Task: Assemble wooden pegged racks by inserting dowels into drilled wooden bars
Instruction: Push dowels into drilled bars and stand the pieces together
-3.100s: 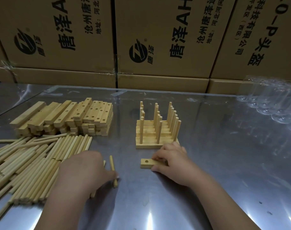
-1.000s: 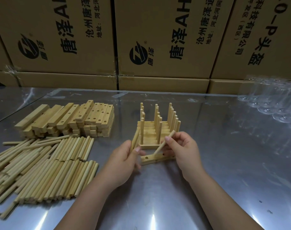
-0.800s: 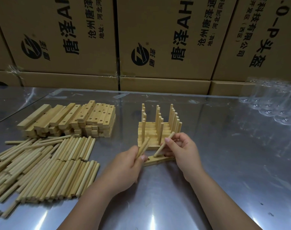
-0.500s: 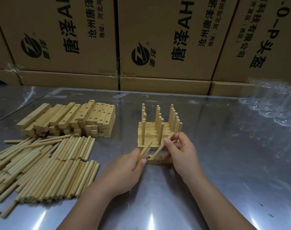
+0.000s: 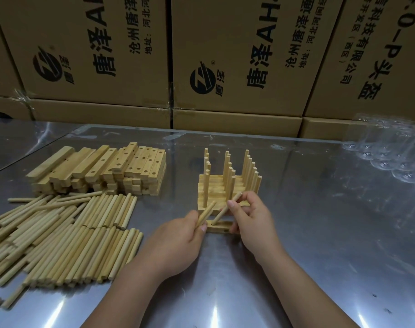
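Now bar flat on table (dowel in right hand at it).

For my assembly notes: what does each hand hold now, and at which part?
The left hand pinches a dowel near its lower end. The right hand pinches a second dowel about its middle, lower tip at the drilled bar.

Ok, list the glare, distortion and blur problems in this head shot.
Head view: glare streaks hit the metal table along its near edge. Head view: wide-angle bend tilts the cartons outward. Head view: clear plastic pieces dissolve into reflections. Head view: left hand and right hand, each gripping a dowel, look sharp.
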